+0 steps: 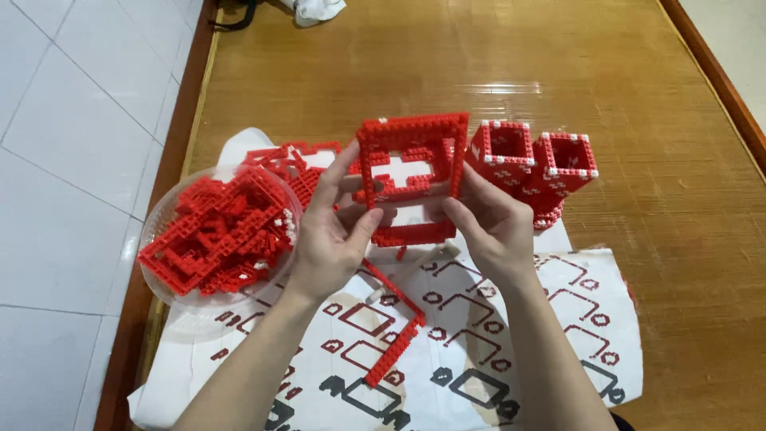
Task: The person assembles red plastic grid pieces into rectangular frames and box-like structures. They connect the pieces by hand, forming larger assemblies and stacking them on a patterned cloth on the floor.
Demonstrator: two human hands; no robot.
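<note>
Both my hands hold up a red brick-built open box frame point(412, 160) with small white studs, above a white sheet printed with building diagrams point(495, 351). My left hand point(339, 227) grips its left side, thumb on the front. On the frame's right side is my right hand point(487, 223). A thin L-shaped red brick strip point(396, 327) lies on the sheet below my hands. Two joined red square towers with white trim point(533, 164) stand just right of the frame.
A clear plastic bowl point(163, 299) piled with red brick pieces sits at the left, more red pieces point(291, 160) behind it. All rests on a woven bamboo mat point(638, 96) with a wooden border point(722, 80); tiled floor lies to the left.
</note>
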